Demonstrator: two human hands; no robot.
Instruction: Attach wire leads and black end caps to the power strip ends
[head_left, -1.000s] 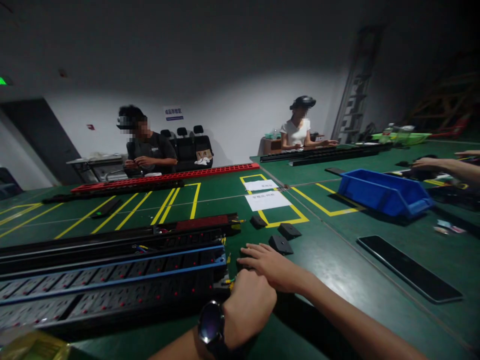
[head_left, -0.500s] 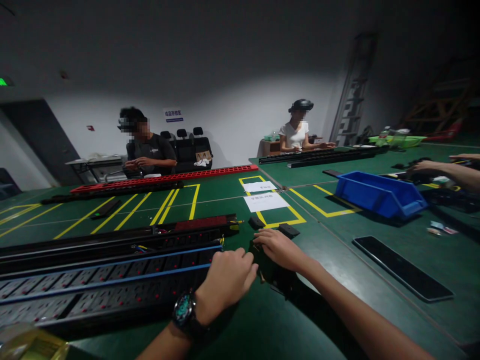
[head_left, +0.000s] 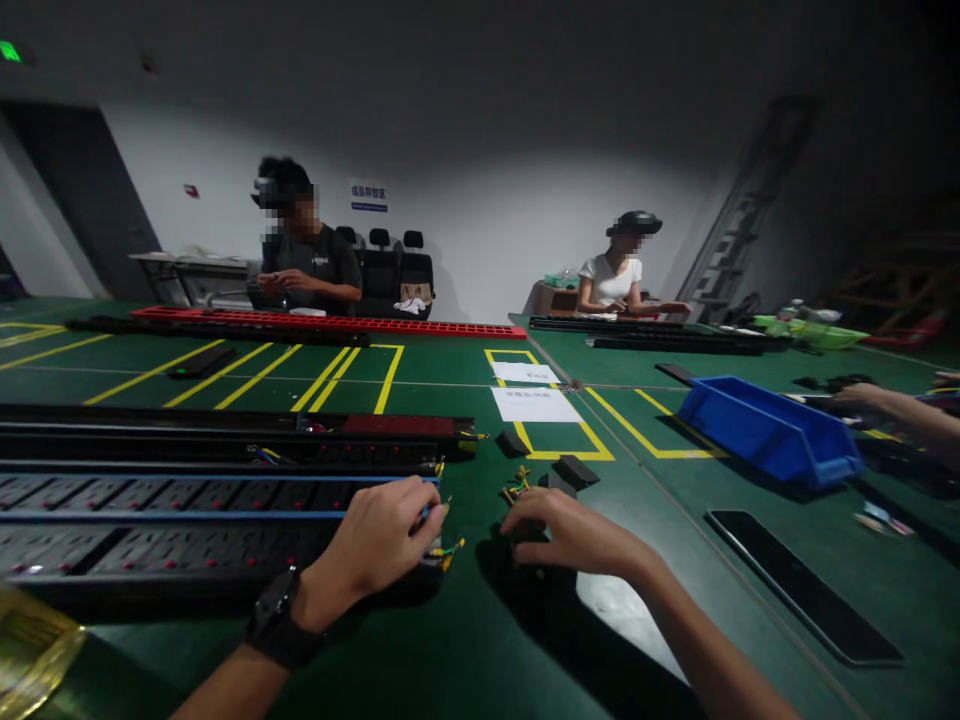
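My left hand [head_left: 379, 545], with a dark watch on the wrist, is curled over the right end of a long black power strip [head_left: 187, 510] where yellow and green wires stick out. My right hand [head_left: 574, 530] is closed over a small black piece with yellow-green wires [head_left: 516, 485] on the green table; what the fingers grip is hidden. Two small black end caps [head_left: 577, 468] lie just beyond it.
More black strips [head_left: 225, 425] lie behind the first. A blue bin [head_left: 769, 430] and a flat black plate [head_left: 802, 585] sit to the right. White papers [head_left: 534, 403] lie in a yellow-marked box. Two people sit across; another person's arm [head_left: 892, 410] reaches in at right.
The view swung left. My left hand moved left onto the strip's end. My right hand drew back toward me and lifted a wired black piece off the table.
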